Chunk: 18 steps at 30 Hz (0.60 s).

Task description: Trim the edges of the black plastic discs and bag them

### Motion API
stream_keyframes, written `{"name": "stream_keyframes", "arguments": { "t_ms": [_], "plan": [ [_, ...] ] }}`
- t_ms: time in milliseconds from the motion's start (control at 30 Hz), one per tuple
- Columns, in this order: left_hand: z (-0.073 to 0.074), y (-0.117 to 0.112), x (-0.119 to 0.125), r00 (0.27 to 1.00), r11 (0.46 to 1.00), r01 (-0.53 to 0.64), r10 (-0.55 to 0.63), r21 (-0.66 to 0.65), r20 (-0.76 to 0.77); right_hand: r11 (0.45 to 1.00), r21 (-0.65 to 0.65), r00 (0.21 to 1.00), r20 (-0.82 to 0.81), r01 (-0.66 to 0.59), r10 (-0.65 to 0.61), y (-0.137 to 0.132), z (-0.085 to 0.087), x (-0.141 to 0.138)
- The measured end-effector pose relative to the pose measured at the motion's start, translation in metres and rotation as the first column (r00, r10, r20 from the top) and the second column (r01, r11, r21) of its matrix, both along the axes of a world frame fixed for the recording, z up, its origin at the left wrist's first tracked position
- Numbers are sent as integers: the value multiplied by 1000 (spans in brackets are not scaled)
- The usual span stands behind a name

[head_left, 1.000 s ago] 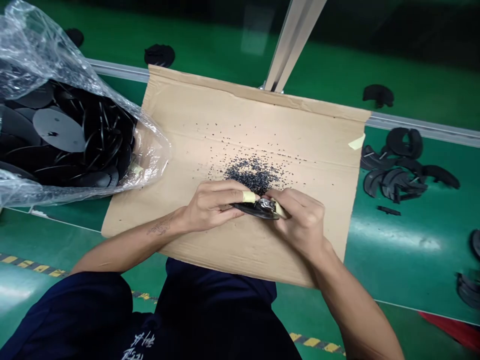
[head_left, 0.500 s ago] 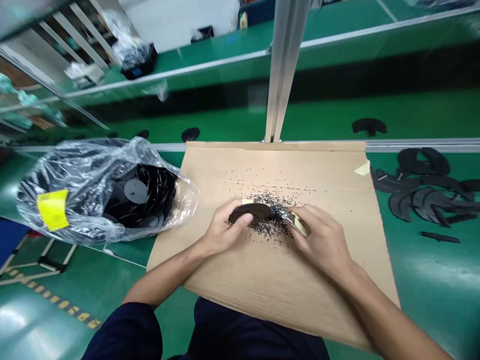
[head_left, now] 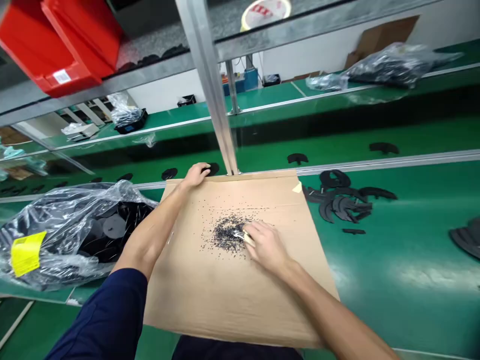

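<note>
My left hand [head_left: 196, 175] reaches over the far edge of a cardboard sheet [head_left: 225, 305], its fingers beside a black curved plastic piece [head_left: 212, 169] lying on the green bench. It appears to hold nothing. My right hand [head_left: 265, 246] rests above a heap of black plastic shavings [head_left: 226, 234] in the middle of the sheet. Its fingers grip a small metal-bladed trimming tool [head_left: 239, 235] with a cream tape wrap, and the blade points into the heap's right side. Much of the tool is hidden by those fingers.
A clear plastic bag [head_left: 63, 235] of black discs with a yellow label [head_left: 27, 253] lies left of the cardboard. Black curved pieces [head_left: 339, 207] lie in a loose pile to the right. An aluminium post [head_left: 210, 85] rises behind the sheet, below a shelf with red bins [head_left: 48, 47].
My left hand has moved from the shavings to the cardboard's far edge, and the dark curved piece is no longer in it. The view has swung upward and to the left.
</note>
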<state>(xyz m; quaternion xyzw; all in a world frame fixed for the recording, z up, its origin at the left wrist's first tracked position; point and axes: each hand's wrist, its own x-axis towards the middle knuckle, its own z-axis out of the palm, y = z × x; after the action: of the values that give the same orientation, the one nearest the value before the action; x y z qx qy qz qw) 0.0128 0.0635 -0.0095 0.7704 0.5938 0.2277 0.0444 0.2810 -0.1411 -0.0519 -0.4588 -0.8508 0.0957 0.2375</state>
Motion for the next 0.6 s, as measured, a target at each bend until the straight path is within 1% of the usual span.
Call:
{"name": "stream_keyframes", "arguments": {
  "t_ms": [67, 100, 167, 233, 333, 400, 433, 500, 600],
  "plan": [
    [3, -8, 2, 1000, 999, -15, 16, 50, -11, 999, -46, 999, 36, -1, 3, -3, 3, -1],
    [5, -13, 6, 1000, 997, 0, 1, 74, -19, 998, -67, 998, 54, -9, 12, -5, 4, -1],
    [7, -25, 19, 995, 991, 96, -92, 96, -47, 994, -107, 996, 83, -30, 39, -8, 6, -3],
    [7, -35, 44, 969, 967, 241, -234, 82, -85, 989, -137, 992, 105, -52, 67, -11, 8, -4],
    [1, -37, 103, 895, 902, 432, -425, 24, -132, 987, -146, 988, 124, -71, 90, -14, 7, -4],
    [-3, -28, 149, 848, 860, 510, -508, -25, -149, 988, -135, 986, 135, -80, 98, -15, 6, -3],
    [-5, -21, 171, 833, 846, 531, -532, -51, -154, 988, -127, 984, 141, -87, 105, -16, 5, -2],
    [-8, -4, 212, 822, 839, 534, -544, -102, -168, 990, -106, 982, 154, -98, 114, -17, 3, -1],
    [-11, 18, 259, 830, 853, 490, -520, -179, -203, 993, -72, 980, 167, -96, 107, -17, -1, 0]
  ]
}}
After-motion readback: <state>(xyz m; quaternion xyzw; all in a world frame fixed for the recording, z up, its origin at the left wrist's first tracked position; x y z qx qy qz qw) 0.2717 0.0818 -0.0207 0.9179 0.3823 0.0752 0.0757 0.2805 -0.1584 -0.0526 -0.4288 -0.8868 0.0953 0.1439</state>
